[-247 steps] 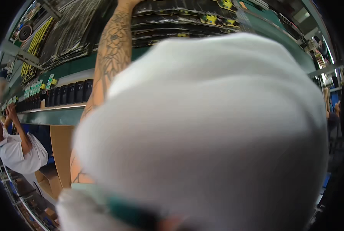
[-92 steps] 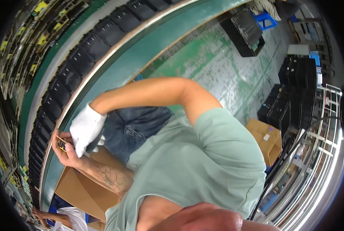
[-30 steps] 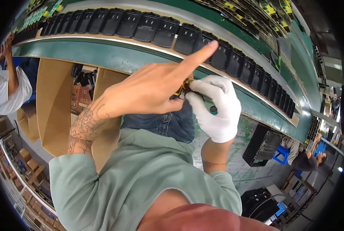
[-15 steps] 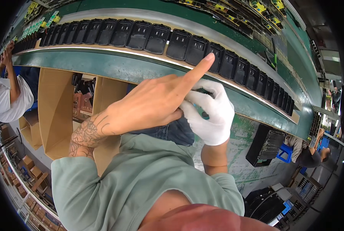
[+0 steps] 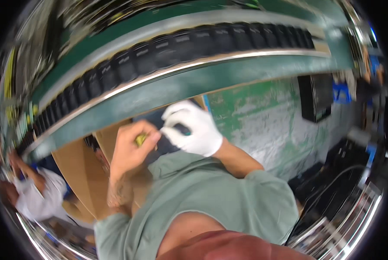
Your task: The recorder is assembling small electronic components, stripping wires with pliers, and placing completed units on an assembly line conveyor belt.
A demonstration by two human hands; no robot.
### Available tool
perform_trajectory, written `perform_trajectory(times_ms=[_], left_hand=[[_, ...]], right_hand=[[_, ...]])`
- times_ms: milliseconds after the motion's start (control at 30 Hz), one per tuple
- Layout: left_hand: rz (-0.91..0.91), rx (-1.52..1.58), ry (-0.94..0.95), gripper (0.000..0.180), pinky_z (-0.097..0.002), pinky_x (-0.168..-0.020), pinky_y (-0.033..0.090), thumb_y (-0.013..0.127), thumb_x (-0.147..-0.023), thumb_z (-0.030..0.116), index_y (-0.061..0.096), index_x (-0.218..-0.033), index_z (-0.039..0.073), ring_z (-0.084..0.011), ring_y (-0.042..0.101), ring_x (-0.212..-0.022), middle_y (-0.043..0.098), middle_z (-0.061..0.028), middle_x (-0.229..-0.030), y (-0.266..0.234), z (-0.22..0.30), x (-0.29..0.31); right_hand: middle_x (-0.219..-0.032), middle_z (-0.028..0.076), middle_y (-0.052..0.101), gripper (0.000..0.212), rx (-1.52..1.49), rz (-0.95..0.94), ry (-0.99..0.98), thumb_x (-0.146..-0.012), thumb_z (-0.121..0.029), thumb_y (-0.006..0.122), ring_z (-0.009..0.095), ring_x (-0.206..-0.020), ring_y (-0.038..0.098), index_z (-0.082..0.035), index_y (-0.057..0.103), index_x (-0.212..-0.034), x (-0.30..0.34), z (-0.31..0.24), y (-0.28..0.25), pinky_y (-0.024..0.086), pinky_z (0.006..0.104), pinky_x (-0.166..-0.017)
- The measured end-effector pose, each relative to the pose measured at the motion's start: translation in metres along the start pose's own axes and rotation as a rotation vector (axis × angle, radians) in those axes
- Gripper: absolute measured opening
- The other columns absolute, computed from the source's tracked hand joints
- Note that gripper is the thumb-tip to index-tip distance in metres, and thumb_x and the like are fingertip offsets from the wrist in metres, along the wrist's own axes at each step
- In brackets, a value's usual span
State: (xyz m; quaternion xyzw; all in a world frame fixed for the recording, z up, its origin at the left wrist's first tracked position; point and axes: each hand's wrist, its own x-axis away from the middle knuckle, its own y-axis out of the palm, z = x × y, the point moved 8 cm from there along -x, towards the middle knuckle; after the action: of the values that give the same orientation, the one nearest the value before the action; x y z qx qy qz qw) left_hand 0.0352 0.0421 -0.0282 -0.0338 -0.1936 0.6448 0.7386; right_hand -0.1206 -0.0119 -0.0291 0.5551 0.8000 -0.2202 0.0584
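Note:
My left hand [image 5: 131, 147], bare, is curled in front of my shirt, with a small yellow-green piece [image 5: 140, 139] showing between thumb and fingers. Blur hides what kind of piece it is. Close beside it, my right hand [image 5: 198, 130] wears a white glove. Its thumb and fingers are bent together, their tips almost at the left hand's thumb. Whatever the glove may pinch is hidden; only dark and teal spots show in the gap. Beyond both hands, a long row of black plastic housings [image 5: 172, 48] stands on the bench ledge, apart from my fingers.
A green bench [image 5: 172, 84] with a metal-edged ledge curves across in front. Below it at left is an open cardboard box [image 5: 79, 167]. A person in white [image 5: 42, 195] works at far left. A black crate [image 5: 313, 99] and blue stool [image 5: 341, 92] stand at right.
My view has swung, shifting the row across the picture. The left hand has drawn back from the housings, its outstretched index finger now curled. Both hands are lower, nearer my body.

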Motion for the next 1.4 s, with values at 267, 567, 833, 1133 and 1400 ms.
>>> perform_trajectory(times_ms=[267, 567, 833, 1133, 1400], left_hand=[[0.064, 0.181, -0.217, 0.003, -0.022, -0.06, 0.043, 0.065, -0.088, 0.002, 0.067, -0.09, 0.001, -0.0113, 0.052, -0.059, 0.064, -0.0017, -0.074, 0.006, -0.057, 0.011], [-0.185, 0.011, -0.197, 0.006, -0.0214, -0.06, 0.043, 0.066, -0.086, 0.0, 0.067, -0.092, 0.001, -0.0102, 0.052, -0.058, 0.063, -0.0018, -0.071, 0.041, -0.042, -0.021], [-0.245, -0.017, -0.217, 0.007, -0.0206, -0.059, 0.042, 0.066, -0.084, -0.002, 0.067, -0.091, 0.0, -0.0096, 0.052, -0.057, 0.064, -0.002, -0.069, 0.043, -0.043, -0.014], [-0.129, -0.194, -0.238, 0.003, -0.0208, -0.057, 0.039, 0.07, -0.081, -0.001, 0.068, -0.083, 0.001, -0.0091, 0.049, -0.055, 0.063, -0.0023, -0.069, -0.003, -0.024, 0.001], [0.293, -0.216, 0.04, 0.008, -0.0209, -0.058, 0.038, 0.071, -0.08, 0.0, 0.071, -0.087, 0.002, -0.008, 0.049, -0.063, 0.066, -0.0009, -0.081, -0.058, 0.039, -0.041]], right_hand=[[-0.1, 0.002, 0.069, 0.015, -0.032, -0.029, -0.04, -0.076, -0.01, 0.078, 0.023, -0.076, 0.066, -0.011, 0.067, -0.086, 0.013, 0.022, 0.006, 0.054, 0.033, -0.067], [-0.095, 0.003, 0.065, 0.013, 0.117, 0.111, 0.109, -0.082, -0.021, 0.075, 0.025, -0.07, 0.066, -0.013, 0.066, -0.088, 0.051, 0.046, -0.022, 0.054, 0.0346, -0.064], [-0.092, 0.004, 0.064, 0.012, 0.12, -0.036, 0.002, -0.085, -0.023, 0.071, 0.028, -0.067, 0.065, -0.013, 0.065, -0.089, 0.058, 0.037, -0.021, 0.054, 0.037, -0.06], [-0.088, 0.006, 0.069, 0.008, 0.07, -0.091, 0.062, -0.082, -0.014, 0.07, 0.028, -0.067, 0.065, -0.01, 0.064, -0.081, 0.065, 0.039, -0.019, 0.053, 0.0369, -0.059], [-0.105, 0.004, 0.074, 0.01, -0.081, -0.086, 0.039, -0.074, -0.004, 0.077, 0.02, -0.068, 0.064, -0.007, 0.067, -0.075, 0.02, 0.034, -0.043, 0.051, 0.0292, -0.062]])
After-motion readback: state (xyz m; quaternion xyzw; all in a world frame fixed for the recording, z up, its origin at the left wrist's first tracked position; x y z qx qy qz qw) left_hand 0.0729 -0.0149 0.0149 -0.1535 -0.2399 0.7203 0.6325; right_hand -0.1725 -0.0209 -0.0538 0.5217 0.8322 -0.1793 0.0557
